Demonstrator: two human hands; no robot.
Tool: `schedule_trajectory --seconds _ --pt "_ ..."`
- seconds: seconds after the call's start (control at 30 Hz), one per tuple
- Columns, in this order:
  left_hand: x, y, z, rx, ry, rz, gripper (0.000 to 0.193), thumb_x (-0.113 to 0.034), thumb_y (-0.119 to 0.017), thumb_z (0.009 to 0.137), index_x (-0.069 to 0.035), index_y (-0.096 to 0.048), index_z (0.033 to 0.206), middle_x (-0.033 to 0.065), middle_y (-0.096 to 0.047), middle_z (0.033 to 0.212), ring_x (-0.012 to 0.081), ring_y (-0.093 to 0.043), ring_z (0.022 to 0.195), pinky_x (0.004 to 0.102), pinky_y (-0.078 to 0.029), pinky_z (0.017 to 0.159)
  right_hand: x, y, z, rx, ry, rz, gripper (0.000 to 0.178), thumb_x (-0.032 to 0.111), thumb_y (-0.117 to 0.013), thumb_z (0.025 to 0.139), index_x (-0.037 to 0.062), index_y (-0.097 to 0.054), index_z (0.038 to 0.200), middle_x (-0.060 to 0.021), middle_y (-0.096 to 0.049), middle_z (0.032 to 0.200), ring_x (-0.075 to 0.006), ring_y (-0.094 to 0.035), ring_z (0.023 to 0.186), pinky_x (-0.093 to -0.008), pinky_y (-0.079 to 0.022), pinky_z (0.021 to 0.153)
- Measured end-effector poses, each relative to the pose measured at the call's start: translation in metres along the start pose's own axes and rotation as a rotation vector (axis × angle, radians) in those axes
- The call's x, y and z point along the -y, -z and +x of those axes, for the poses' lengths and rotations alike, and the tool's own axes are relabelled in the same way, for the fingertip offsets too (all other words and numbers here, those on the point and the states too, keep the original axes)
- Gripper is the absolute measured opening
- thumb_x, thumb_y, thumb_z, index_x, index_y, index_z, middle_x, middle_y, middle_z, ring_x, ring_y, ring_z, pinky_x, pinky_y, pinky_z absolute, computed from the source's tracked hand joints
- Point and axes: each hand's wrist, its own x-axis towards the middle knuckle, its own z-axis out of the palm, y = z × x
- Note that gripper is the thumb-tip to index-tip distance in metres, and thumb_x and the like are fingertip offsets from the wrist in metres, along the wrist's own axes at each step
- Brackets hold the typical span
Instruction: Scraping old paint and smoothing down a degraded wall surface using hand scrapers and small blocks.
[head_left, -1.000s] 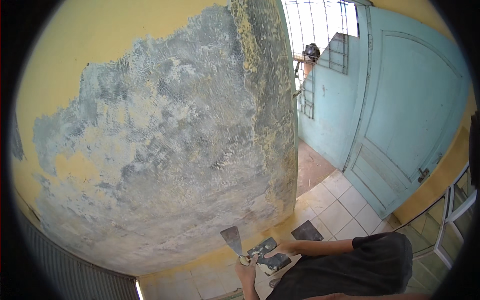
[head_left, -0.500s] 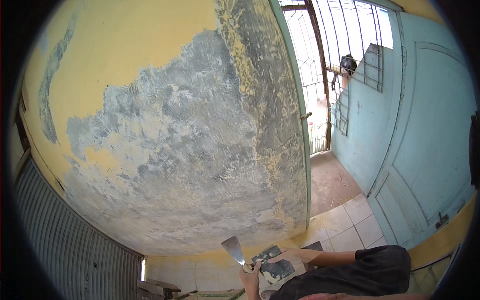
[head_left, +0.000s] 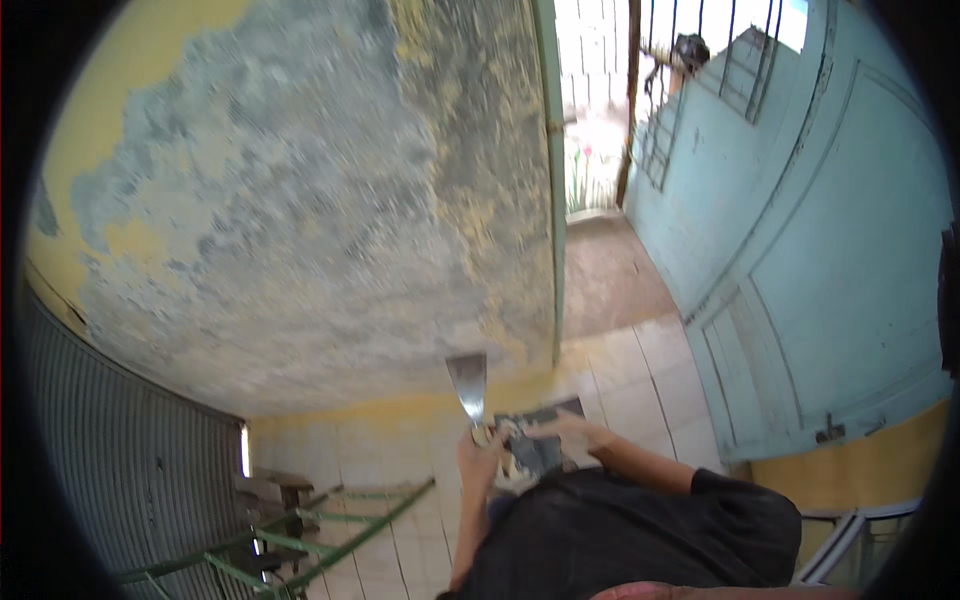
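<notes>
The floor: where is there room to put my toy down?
There's bare tile floor between the blue door and the right hand, and more between the patchy wall and the green ladder. It's crowded at lower left, where wooden furniture sits by the ladder, and around the left hand, with its scraper and the dark plate.

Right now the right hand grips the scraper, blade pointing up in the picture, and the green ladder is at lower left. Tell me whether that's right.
Not quite: the head view shows the left hand gripping the scraper. The blade points up in the picture, and the green ladder is at lower left.
</notes>
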Motion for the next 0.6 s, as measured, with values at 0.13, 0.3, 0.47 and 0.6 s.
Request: schedule_trajectory --seconds 0.13,0.3,0.47,0.6 --pt "0.013 -0.015 -0.002 -0.011 -0.019 0.100 0.037 -0.032 -0.083 0.085 0.001 -0.072 0.095 0.0145 -0.073 0.083 0.0249 -0.070 0.077 0.0382 -0.054 0.075 -0.008 0.003 -0.009 -0.110 -0.007 0.034 0.037 0.011 -0.068 0.100 0.0012 -0.060 0.134 -0.0076 -0.069 0.122 -0.0169 -0.069 0.107 -0.0334 -0.057 0.090" --pt "0.041 -0.028 -0.005 -0.040 -0.043 0.189 0.035 -0.031 -0.082 0.085 0.000 -0.070 0.093 0.0197 -0.072 0.088 0.0384 -0.069 0.085 0.0449 -0.052 0.078 -0.028 0.023 -0.012 -0.255 -0.059 0.129 0.036 0.013 -0.063 0.103 0.0016 -0.057 0.137 -0.0104 -0.068 0.125 -0.0204 -0.069 0.105 -0.0403 -0.060 0.089" --pt "0.067 -0.022 -0.005 -0.031 0.090 0.261 0.041 -0.038 -0.076 0.092 0.001 -0.067 0.088 0.0189 -0.070 0.079 0.0354 -0.068 0.075 0.0454 -0.052 0.072 -0.031 0.074 -0.023 -0.275 0.121 0.287 0.033 0.010 -0.053 0.106 0.0010 -0.054 0.138 -0.0140 -0.068 0.123 -0.0278 -0.069 0.109 -0.0465 -0.059 0.092" --pt "0.078 -0.009 -0.003 -0.002 0.265 0.146 0.049 -0.046 -0.065 0.099 0.002 -0.065 0.086 0.0130 -0.067 0.069 0.0253 -0.066 0.064 0.0399 -0.051 0.064 -0.016 0.121 -0.040 -0.441 0.195 0.321 0.032 0.009 -0.049 0.107 -0.0009 -0.054 0.137 -0.0161 -0.067 0.124 -0.0301 -0.069 0.111 -0.0469 -0.057 0.096"
